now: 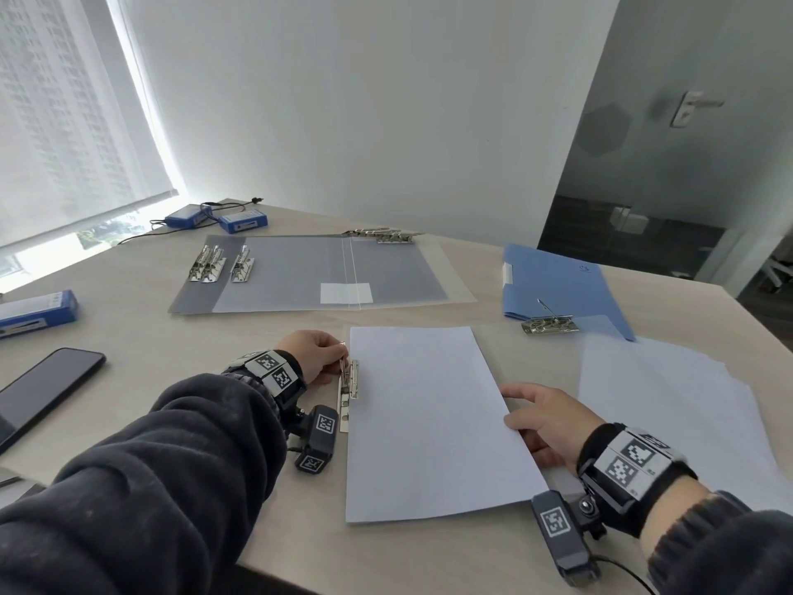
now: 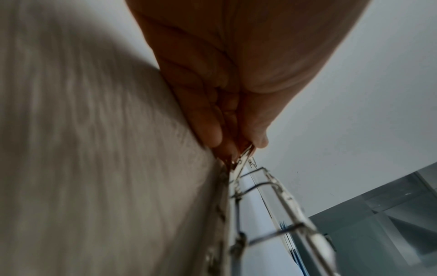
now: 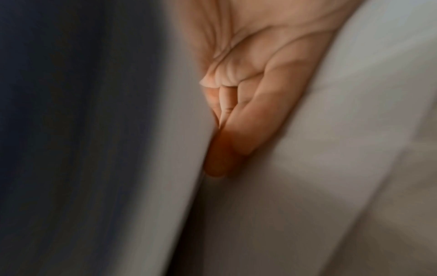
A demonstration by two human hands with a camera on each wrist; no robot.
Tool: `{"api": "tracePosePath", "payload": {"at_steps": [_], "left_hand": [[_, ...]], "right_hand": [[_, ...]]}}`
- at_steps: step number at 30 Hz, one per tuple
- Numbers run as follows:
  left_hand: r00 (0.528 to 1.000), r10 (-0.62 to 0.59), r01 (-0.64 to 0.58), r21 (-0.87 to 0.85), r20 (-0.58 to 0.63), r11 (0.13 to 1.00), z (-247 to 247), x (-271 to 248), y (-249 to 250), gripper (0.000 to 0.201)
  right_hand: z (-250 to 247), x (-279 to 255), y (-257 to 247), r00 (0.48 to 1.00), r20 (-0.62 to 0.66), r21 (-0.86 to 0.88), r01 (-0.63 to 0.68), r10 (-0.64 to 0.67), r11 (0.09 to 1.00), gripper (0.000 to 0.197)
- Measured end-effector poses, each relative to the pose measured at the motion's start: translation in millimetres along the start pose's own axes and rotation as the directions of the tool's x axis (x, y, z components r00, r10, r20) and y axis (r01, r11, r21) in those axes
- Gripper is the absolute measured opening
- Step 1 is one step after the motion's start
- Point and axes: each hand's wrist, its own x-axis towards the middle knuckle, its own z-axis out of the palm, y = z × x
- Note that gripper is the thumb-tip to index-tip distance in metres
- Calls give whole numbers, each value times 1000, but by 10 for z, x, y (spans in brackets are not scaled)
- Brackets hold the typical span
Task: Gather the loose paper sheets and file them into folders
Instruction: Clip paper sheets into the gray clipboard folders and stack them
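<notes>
Head view shows the worktop (image 1: pixel 141 332) carrying, in the upper middle of the frame, an open grey folder (image 1: pixel 317 274) and, at the right, a blue folder (image 1: pixel 562 285). At lower right lie loose sheets (image 1: pixel 669 405). In the lower centre sits a white paper stack (image 1: pixel 429 418), its left edge against a metal lever clip (image 1: pixel 349 380).

Paper like this is light, limp and slippery between sheets, so it likely handles best squared up and held along one long edge; the clip looks stiff and sprung, best taken by its lever.

Right hand (image 1: pixel 543 423) rests at the stack's right edge, thumb on top and fingers slipped under the lifted edge, grasping it. Left hand (image 1: pixel 315 356) sits curled at the stack's upper left corner, fingertips (image 2: pixel 216 136) pinching the clip's lever.
</notes>
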Motion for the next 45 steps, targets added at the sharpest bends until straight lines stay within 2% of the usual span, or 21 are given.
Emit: {"api": "tracePosePath", "payload": {"at_steps": [9, 13, 16, 18, 20, 24, 26, 31, 34, 37, 40, 45], "left_hand": [[1000, 9, -9, -8, 7, 1000, -8, 15, -34, 17], [999, -5, 7, -53, 49, 999, -42, -9, 11, 19], [997, 12, -11, -17, 82, 1000, -142, -149, 83, 34], [991, 8, 2, -72, 133, 997, -219, -272, 115, 43], [982, 10, 9, -100, 189, 995, -271, -388, 113, 40], [977, 11, -9, -9, 211, 1000, -297, -504, 72, 19], [976, -11, 3, 38, 216, 999, -300, -523, 51, 16], [956, -82, 60, 87, 280, 994, -311, -530, 20, 20], [947, -88, 38, 163, 308, 986, -346, -526, 42, 37], [929, -117, 7, 300, 351, 954, -338, -487, 79, 67], [914, -149, -38, 445, 378, 895, -297, -445, 137, 87], [934, -166, -114, 705, 316, 700, -189, -459, 190, 91]], "right_hand": [[6, 1, 17, 1000, -2, 17, 7, -7, 1000, 40], [4, 9, 28, 1000, -4, 12, 10, -10, 1000, 41], [-2, 16, 33, 1000, 1, 11, 14, -14, 1000, 40], [-5, 22, 35, 1000, 2, 10, 13, -13, 1000, 39], [-6, 22, 35, 1000, 1, 8, 13, -13, 1000, 38], [-8, 21, 30, 1000, -2, 12, 18, -18, 1000, 36], [-6, 20, 30, 1000, -1, 15, 19, -19, 1000, 36], [-9, -1, 40, 1000, 3, 20, 25, -25, 999, 37], [-6, -6, 40, 1000, 8, 25, 23, -24, 999, 37], [-6, -7, 33, 1000, 6, 21, 23, -23, 1000, 37], [-7, -10, 37, 1000, 5, 13, 25, -25, 1000, 36], [-3, -6, 40, 1000, 4, 13, 25, -25, 1000, 35]]}}
